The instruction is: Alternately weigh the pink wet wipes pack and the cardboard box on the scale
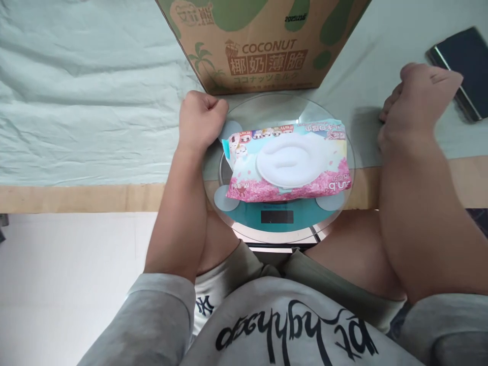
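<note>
A pack of wet wipes (247, 173) with a white oval lid lies on a round glass scale (244, 216), turned upside down to my view. The scale's small display (277, 217) is dark. My left hand (202, 119) rests as a fist at the scale's left edge, close to the box corner, with nothing visible in it. On the right, my right hand (421, 99) is curled into a fist too, apart from the scale and just left of a dark phone-like slab (467, 68). Its fingers are partly turned out of sight.
A tall cardboard box (267, 30) marked COCONUT stands right behind the scale. A pale green cloth (95, 101) covers the surface, with a bare wooden edge (76, 199) along the front. The scale's near rim overhangs this edge above my legs.
</note>
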Demonstrator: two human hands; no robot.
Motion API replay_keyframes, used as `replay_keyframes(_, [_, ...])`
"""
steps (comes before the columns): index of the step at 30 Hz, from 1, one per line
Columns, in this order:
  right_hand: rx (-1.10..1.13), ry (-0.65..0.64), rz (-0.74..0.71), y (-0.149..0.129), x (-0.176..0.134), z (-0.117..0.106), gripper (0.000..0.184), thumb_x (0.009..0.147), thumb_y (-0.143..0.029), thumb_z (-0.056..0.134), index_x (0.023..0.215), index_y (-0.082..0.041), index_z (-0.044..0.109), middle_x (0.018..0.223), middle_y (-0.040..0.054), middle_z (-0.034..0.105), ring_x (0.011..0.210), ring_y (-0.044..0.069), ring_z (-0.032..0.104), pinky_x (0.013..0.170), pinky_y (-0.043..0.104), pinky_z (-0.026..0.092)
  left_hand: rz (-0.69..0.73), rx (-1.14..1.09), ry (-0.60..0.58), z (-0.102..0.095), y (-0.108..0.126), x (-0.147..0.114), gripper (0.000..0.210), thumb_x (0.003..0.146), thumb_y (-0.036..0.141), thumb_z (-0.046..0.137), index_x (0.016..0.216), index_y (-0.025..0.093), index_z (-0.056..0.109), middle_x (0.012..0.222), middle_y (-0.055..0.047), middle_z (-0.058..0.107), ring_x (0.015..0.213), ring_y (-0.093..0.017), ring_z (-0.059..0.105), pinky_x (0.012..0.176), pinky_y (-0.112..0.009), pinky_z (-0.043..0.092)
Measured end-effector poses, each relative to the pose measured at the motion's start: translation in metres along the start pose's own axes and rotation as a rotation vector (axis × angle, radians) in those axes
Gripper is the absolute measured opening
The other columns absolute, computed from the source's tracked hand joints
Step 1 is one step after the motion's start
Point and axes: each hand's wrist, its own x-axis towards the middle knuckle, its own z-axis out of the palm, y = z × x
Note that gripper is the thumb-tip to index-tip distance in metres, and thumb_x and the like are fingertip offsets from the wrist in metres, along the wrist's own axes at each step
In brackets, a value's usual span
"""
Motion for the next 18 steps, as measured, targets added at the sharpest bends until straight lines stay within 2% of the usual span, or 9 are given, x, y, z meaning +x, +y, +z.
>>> replay_keyframes(3, [-0.036,-0.006,-0.07,0.015,0.002,0.008,0.042,0.105,-0.037,0.041,0.073,-0.021,0.02,0.074,0.0056,0.009,0.072,0.009,0.015,0.067,0.026,0.015,-0.059,0.101,-0.006,0.002,0.009,-0.002,0.069,0.094,0.001,0.067,0.048,0.023,0.021,0.056,0.001,0.013,0.067,-0.018,0.02,0.072,-0.045,0.019])
replay_keyframes(7, [-0.005,-0.044,-0.217,0.001,-0.007,0.001,0.066,0.107,-0.065,0.044,0.067,-0.02,0.015,0.07,0.0059,0.006,0.069,0.008,0.012,0.065,0.028,0.014,-0.091,0.155,-0.012,0.002,0.013,-0.003,0.07,0.097,0.004,0.07,0.05,0.023,0.023,0.053,0.002,0.014,0.068,-0.019,0.02,0.073,-0.044,0.021])
replay_keyframes(9, [0.03,-0.102,-0.322,-0.02,-0.018,-0.014,0.071,0.105,-0.079,0.045,0.068,-0.02,0.029,0.068,0.0063,0.022,0.067,0.009,0.022,0.063,0.028,0.022,-0.061,0.155,-0.024,0.001,0.012,-0.004,0.067,0.099,0.007,0.069,0.052,0.023,0.024,0.053,0.002,0.019,0.068,-0.019,0.02,0.073,-0.044,0.021])
replay_keyframes(11, [0.06,-0.216,-0.481,-0.048,-0.037,-0.035,0.07,0.098,-0.087,0.058,0.086,-0.018,0.058,0.083,0.0079,0.051,0.076,0.012,0.046,0.07,0.03,0.043,-0.048,0.169,-0.037,0.0,0.011,-0.005,0.065,0.101,0.008,0.068,0.054,0.023,0.025,0.056,0.001,0.025,0.069,-0.019,0.02,0.073,-0.043,0.022])
replay_keyframes(12, [0.066,-0.315,-0.575,-0.062,-0.049,-0.045,0.067,0.097,-0.085,0.065,0.104,-0.018,0.071,0.102,0.0088,0.064,0.093,0.014,0.06,0.086,0.032,0.056,-0.053,0.181,-0.043,0.0,0.012,-0.006,0.064,0.101,0.008,0.068,0.055,0.023,0.025,0.057,0.001,0.026,0.069,-0.018,0.02,0.074,-0.043,0.022])
replay_keyframes(13, [0.052,-0.472,-0.717,-0.076,-0.061,-0.053,0.065,0.099,-0.081,0.069,0.122,-0.021,0.075,0.122,0.0082,0.068,0.116,0.017,0.067,0.106,0.034,0.061,-0.061,0.191,-0.042,0.001,0.012,-0.006,0.064,0.101,0.008,0.067,0.055,0.023,0.026,0.058,0.001,0.025,0.069,-0.018,0.02,0.074,-0.043,0.022])
replay_keyframes(14, [0.009,-0.62,-0.937,-0.087,-0.073,-0.059,0.064,0.108,-0.076,0.064,0.141,-0.021,0.07,0.139,0.0101,0.066,0.134,0.021,0.065,0.119,0.039,0.059,-0.064,0.194,-0.04,0.001,0.013,-0.007,0.064,0.102,0.007,0.067,0.055,0.023,0.026,0.059,0.001,0.023,0.069,-0.018,0.02,0.075,-0.042,0.022])
replay_keyframes(16, [-0.084,-0.757,-1.166,-0.103,-0.092,-0.06,0.058,0.112,-0.057,0.065,0.16,-0.026,0.059,0.16,0.0098,0.056,0.146,0.027,0.061,0.121,0.05,0.059,-0.057,0.187,-0.03,0.002,0.014,-0.008,0.063,0.102,0.007,0.066,0.054,0.023,0.028,0.06,0.001,0.019,0.068,-0.018,0.02,0.075,-0.042,0.022])
replay_keyframes(18, [-0.152,-0.727,-1.218,-0.108,-0.104,-0.051,0.058,0.109,-0.048,0.068,0.163,-0.03,0.057,0.158,0.0094,0.056,0.136,0.03,0.064,0.108,0.052,0.062,-0.044,0.177,-0.029,0.002,0.015,-0.008,0.064,0.103,0.007,0.067,0.053,0.023,0.029,0.061,0.001,0.017,0.068,-0.017,0.021,0.075,-0.041,0.021])
